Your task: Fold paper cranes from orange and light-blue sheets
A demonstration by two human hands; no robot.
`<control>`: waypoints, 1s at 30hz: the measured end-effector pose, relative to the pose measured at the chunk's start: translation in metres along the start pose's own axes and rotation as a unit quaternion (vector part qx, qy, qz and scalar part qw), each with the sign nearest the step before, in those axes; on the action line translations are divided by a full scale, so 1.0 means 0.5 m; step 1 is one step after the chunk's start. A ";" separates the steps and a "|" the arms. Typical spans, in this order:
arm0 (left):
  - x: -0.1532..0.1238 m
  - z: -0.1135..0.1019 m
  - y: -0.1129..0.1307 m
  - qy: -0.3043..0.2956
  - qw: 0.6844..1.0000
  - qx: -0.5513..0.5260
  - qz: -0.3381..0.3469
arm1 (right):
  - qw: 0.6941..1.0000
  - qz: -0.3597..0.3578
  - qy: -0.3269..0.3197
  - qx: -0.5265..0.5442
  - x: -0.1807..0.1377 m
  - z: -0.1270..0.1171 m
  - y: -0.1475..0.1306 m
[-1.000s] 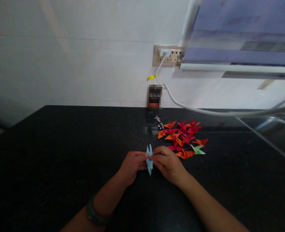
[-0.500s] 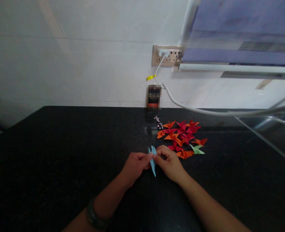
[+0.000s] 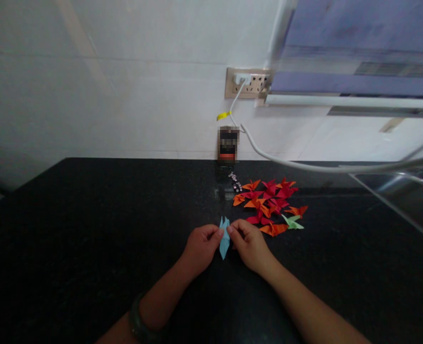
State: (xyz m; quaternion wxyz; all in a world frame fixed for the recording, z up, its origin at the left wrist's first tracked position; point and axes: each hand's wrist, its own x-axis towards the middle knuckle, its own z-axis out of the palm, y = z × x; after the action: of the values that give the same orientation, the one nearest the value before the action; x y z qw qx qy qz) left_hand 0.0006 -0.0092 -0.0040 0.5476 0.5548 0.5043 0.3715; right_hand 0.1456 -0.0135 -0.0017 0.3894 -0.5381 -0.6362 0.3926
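Observation:
A light blue folded paper is held upright between my two hands, with two narrow points at its far end and one point toward me. My left hand pinches its left edge between thumb and fingers. On the opposite edge, my right hand pinches it the same way. Just beyond my right hand lie several red and orange paper cranes, close together on the dark countertop. One pale green paper crane sits at the near right of that group.
A phone-like device, its front blurred, leans on the wall with a beaded strap before it. A white cable runs rightward over the counter from near the wall socket. At the right is a sink.
The blue folded paper has turned so its broad face shows, and its near point has swung left. My hands have shifted only slightly. The cranes lie as before.

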 end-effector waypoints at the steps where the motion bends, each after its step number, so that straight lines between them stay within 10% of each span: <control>1: 0.000 0.001 -0.001 -0.005 1.000 -0.001 -0.001 | 1.000 -0.011 0.000 -0.024 0.000 -0.002 -0.001; 12: 0.000 -0.007 0.012 -0.007 0.942 -0.321 -0.095 | 0.979 0.029 -0.067 0.191 0.000 -0.002 0.006; 23: -0.003 -0.004 0.015 -0.017 0.944 -0.307 -0.122 | 0.974 -0.211 -0.026 -0.077 -0.006 -0.011 -0.008; 30: 0.000 -0.011 0.010 -0.077 0.943 -0.275 -0.174 | 0.973 -0.197 -0.013 -0.123 0.000 -0.020 0.006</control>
State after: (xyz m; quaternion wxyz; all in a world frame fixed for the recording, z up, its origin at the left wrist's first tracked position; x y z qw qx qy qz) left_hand -0.0040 -0.0072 0.0018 0.7719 0.3136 0.4276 0.3507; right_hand 0.1559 -0.0123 -0.0005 0.3815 -0.4408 -0.7779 0.2345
